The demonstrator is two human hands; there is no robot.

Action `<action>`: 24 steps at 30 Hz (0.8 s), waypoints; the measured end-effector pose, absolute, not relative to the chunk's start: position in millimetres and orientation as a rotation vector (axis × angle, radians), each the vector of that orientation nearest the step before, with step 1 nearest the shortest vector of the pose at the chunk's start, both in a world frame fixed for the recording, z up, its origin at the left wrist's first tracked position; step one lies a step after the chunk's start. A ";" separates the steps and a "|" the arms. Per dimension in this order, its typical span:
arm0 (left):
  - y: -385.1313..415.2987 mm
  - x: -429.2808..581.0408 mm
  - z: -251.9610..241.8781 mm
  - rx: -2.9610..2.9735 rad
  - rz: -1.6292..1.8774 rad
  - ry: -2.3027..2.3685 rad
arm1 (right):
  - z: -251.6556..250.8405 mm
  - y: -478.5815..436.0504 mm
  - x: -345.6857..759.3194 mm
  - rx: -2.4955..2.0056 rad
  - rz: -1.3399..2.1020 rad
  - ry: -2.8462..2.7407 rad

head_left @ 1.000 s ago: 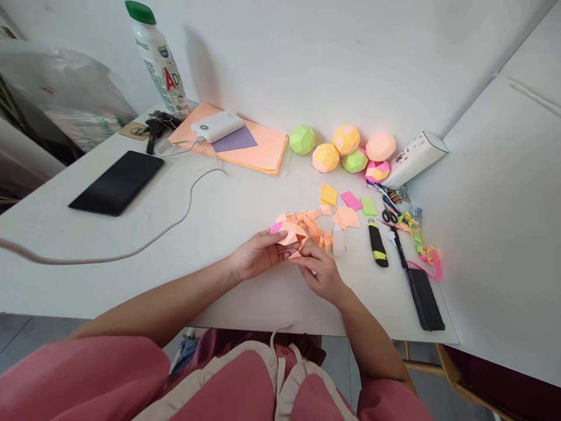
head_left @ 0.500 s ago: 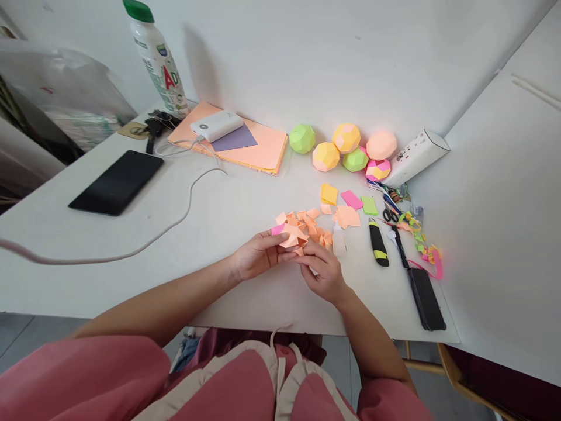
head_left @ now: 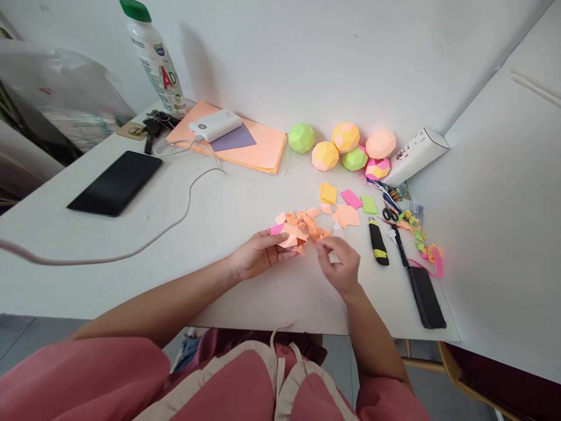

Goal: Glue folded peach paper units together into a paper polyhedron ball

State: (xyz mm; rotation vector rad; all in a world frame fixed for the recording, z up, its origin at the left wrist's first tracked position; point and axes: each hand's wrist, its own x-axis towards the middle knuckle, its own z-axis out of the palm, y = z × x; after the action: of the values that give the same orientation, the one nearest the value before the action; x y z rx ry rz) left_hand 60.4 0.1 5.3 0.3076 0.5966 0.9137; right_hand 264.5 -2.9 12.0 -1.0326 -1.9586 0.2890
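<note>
My left hand [head_left: 258, 255] grips a part-built folded-paper model [head_left: 291, 235], mostly peach with one pink unit on its left side. A pointed peach flap sticks out at its lower right. Just to the right, apart from the model, is my right hand [head_left: 340, 263], its fingers curled together; what they hold, if anything, is hidden. Loose folded peach paper units [head_left: 313, 216] lie on the table behind the model. Partly covered by my right hand is a small white bottle [head_left: 338, 230], and flat peach paper slips [head_left: 348, 216] lie just beyond it.
Finished paper balls [head_left: 325, 156] line the wall. Yellow [head_left: 328, 193], pink [head_left: 351, 199] and green [head_left: 369, 204] slips lie before them. A utility knife [head_left: 378, 242], scissors [head_left: 390, 214] and a black case [head_left: 426, 298] are right. A tablet [head_left: 116, 183] and cable [head_left: 190, 202] lie left.
My right hand has let go of the model's lower right flap and moved right, in front of the white bottle. My left hand stays in place with the model.
</note>
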 end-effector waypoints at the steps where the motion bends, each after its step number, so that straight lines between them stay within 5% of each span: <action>1: 0.3 60.3 5.9 0.305 0.920 0.596 | 12.2 1.3 269.5 -1.171 0.207 -1.875; 6: 1.4 59.3 6.5 0.300 0.954 0.582 | 2.4 19.7 291.0 -1.854 0.058 -1.858; 12: 2.0 58.9 6.1 0.307 0.965 0.581 | -0.4 20.6 297.0 -2.096 0.200 -1.876; 24: 3.4 57.7 6.3 0.186 0.985 0.591 | 19.3 22.3 296.1 -1.272 0.625 -1.177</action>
State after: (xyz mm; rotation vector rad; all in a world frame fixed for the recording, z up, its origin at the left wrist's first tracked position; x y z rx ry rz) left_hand 57.7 3.4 6.3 0.1861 0.5907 0.9850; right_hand 296.1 22.3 19.3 -1.2723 -1.1772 0.6249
